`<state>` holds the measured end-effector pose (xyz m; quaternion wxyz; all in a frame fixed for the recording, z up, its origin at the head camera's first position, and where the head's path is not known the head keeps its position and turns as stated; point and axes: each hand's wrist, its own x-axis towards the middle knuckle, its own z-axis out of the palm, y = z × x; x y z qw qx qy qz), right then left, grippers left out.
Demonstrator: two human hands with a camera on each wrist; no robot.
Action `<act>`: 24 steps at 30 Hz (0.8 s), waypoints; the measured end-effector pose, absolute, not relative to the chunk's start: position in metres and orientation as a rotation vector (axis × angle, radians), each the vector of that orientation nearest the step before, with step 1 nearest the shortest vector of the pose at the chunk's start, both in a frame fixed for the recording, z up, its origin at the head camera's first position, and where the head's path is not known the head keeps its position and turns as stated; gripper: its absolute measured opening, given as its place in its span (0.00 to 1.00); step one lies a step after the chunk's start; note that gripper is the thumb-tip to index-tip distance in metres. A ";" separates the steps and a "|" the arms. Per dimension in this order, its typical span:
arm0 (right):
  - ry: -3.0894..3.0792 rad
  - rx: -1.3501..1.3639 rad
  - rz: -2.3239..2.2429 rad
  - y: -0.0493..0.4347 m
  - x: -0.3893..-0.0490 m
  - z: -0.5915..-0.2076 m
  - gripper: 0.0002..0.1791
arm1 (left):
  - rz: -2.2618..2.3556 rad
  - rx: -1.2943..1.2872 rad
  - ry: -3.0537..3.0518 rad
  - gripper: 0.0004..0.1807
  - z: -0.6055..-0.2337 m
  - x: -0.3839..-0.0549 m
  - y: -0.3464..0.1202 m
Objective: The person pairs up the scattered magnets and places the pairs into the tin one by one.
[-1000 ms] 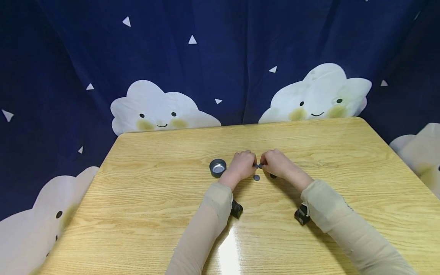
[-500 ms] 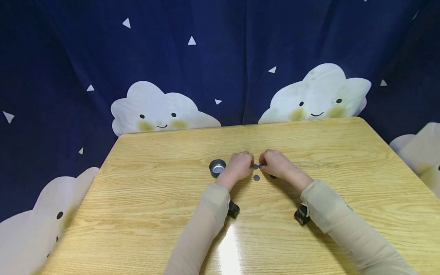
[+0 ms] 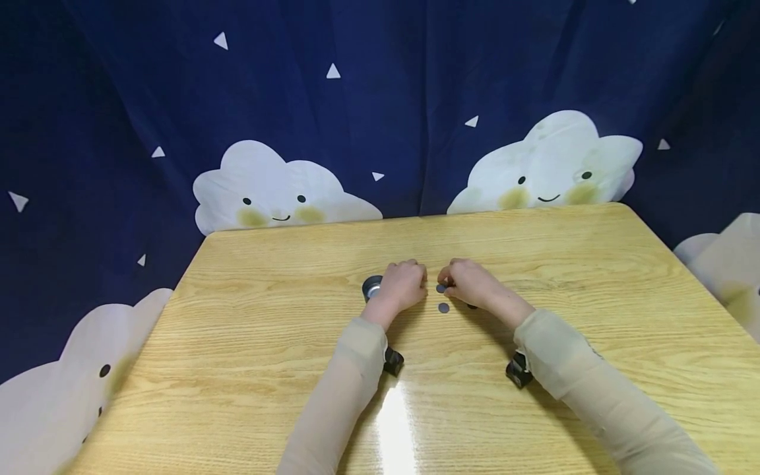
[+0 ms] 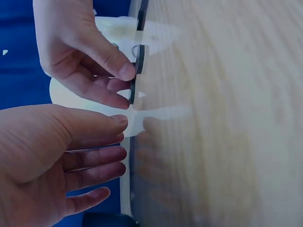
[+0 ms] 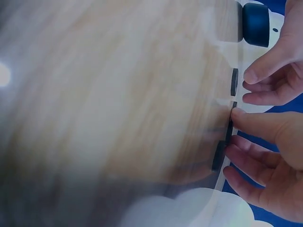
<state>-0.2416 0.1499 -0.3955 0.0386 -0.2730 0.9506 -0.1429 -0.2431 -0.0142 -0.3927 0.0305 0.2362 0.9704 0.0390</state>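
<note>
Small flat dark discs lie on the wooden table. My right hand grips one dark disc between thumb and fingertips, low at the tabletop. In the right wrist view, its thumb and fingers bracket this disc, and another disc sits against the fingers. Left of it, my left hand holds nothing; its thumb and fingers are relaxed. A separate disc lies nearer me, between the hands. One more disc is partly hidden under my right wrist.
A small round dark bowl with a shiny inside stands behind my left hand, partly covered by it. Black wrist cameras hang under both sleeves. A dark blue curtain with white clouds hangs behind the table's far edge.
My left hand has drawn away to the left, off the discs, and now overlaps the bowl. My right hand has shifted slightly left, its fingertips now at the disc my left hand was near.
</note>
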 end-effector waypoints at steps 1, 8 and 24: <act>2.916 -0.844 -0.436 0.150 -0.242 -0.396 0.05 | 0.125 0.724 2.989 0.13 -0.392 -0.243 -0.015; 2.917 -0.867 -0.410 0.149 -0.243 -0.397 0.06 | 0.171 0.708 2.999 0.14 -0.389 -0.243 -0.025; 2.935 -0.909 -0.417 0.149 -0.242 -0.397 0.06 | 0.321 0.656 3.009 0.14 -0.386 -0.243 -0.042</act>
